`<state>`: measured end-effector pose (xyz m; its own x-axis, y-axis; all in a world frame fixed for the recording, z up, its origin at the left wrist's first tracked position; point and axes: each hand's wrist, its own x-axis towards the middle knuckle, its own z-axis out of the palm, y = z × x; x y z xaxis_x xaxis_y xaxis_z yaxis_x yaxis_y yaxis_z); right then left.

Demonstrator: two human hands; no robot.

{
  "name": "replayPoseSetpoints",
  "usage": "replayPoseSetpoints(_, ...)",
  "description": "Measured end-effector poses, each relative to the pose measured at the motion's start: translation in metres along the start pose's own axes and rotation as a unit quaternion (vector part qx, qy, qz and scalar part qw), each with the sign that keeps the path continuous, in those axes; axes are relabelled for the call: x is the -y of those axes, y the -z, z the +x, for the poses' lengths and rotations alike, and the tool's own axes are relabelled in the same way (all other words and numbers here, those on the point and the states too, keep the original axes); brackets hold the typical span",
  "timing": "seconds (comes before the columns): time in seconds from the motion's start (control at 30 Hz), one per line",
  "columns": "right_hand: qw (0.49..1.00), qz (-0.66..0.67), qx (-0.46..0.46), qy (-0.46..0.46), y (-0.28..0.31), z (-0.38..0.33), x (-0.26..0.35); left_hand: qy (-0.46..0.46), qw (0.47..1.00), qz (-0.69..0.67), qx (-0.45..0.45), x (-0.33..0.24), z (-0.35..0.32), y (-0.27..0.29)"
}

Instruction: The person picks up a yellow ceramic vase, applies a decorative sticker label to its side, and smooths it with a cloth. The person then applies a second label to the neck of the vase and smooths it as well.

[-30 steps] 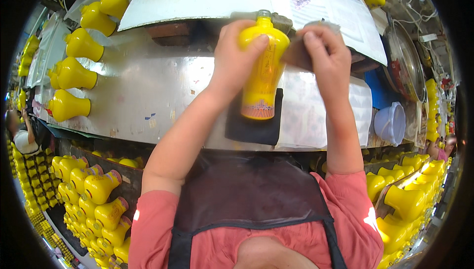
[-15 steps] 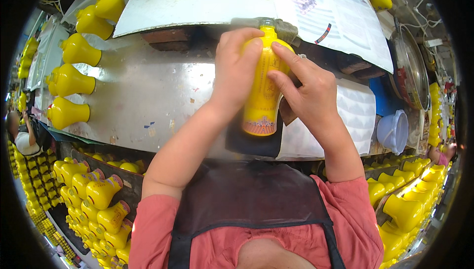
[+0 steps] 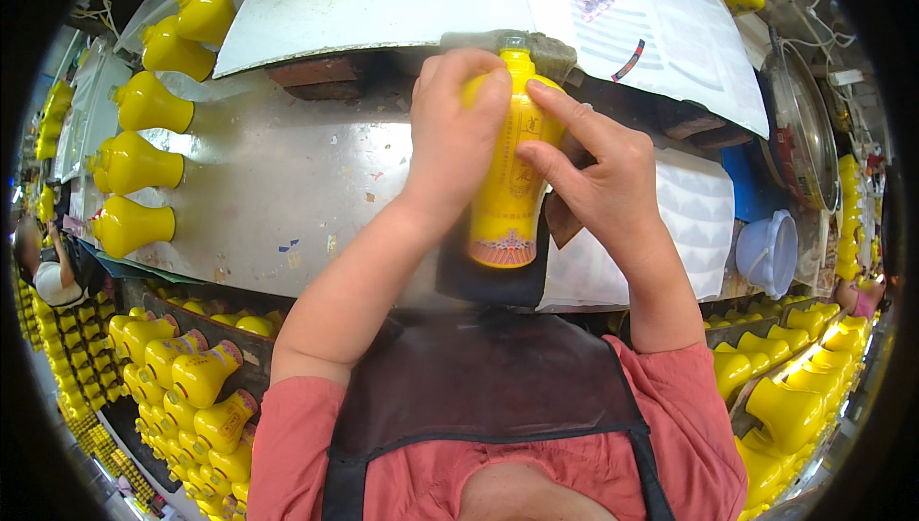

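A tall yellow bottle (image 3: 505, 205) with a patterned band at its base lies lengthwise on a dark pad (image 3: 488, 282) on the metal workbench (image 3: 287, 186). My left hand (image 3: 455, 133) wraps around its upper part near the neck. My right hand (image 3: 598, 177) presses its fingers flat against the bottle's right side, with a brown scrap (image 3: 558, 220) tucked under the palm. The bottle's mouth touches a grey sponge block (image 3: 550, 47) at the far edge.
Several yellow bottles (image 3: 134, 162) lie on their sides along the bench's left. Crates of more yellow bottles (image 3: 187, 377) sit low on the left, and others (image 3: 795, 387) on the right. White printed sheets (image 3: 651, 23), a pale blue plastic cup (image 3: 771, 253) and a round metal pan (image 3: 799, 129) lie to the right.
My right hand came off the sponge area and moved left onto the bottle's side. The bottle shifted slightly away from me, and both hands now grip it.
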<state>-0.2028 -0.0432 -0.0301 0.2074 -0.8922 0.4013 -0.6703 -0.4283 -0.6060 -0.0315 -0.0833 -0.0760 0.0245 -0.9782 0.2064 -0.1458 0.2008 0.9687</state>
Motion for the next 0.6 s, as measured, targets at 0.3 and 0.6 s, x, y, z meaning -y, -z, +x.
replayPoseSetpoints(0.3, 0.999, 0.038, 0.006, -0.009, 0.0011, -0.0008, -0.0018, -0.128, 0.985, 0.113, -0.024, -0.0036, -0.0077, 0.0008)
replayPoseSetpoints(0.6, 0.999, 0.044, 0.007, -0.010, 0.0002, -0.0033, -0.0051, -0.037, 0.999, -0.004, 0.014, 0.0035, -0.0065, 0.0074)
